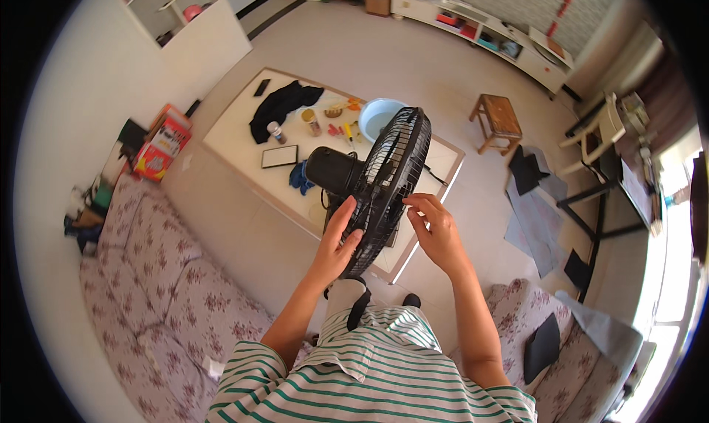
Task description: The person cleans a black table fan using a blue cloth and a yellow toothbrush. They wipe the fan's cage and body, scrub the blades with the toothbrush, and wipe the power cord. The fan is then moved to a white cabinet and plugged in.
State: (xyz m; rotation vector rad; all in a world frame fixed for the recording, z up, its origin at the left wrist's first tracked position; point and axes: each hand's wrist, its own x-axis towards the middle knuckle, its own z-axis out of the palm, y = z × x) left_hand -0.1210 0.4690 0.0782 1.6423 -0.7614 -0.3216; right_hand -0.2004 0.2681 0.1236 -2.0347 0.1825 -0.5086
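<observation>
A black electric fan [401,157] stands before me at the near side of the low table, its round wire cage seen nearly edge-on. Its motor housing [332,169] points to the left. My left hand [337,243] holds the lower rear of the cage, thumb and fingers spread against the wires. On the other side, my right hand [436,226] has its bent fingertips at the front of the cage. Whether they pinch a wire or a small part cannot be made out. The fan's base is mostly hidden behind the cage and my left hand.
The table [238,151] bears a light-blue basin [379,118], a black cloth [282,107], a yellow-handled screwdriver [349,132], jars and a framed panel [279,156]. Floral sofas [149,257] flank me. A wooden stool [497,118] stands right, near grey sheets [532,223] on the floor.
</observation>
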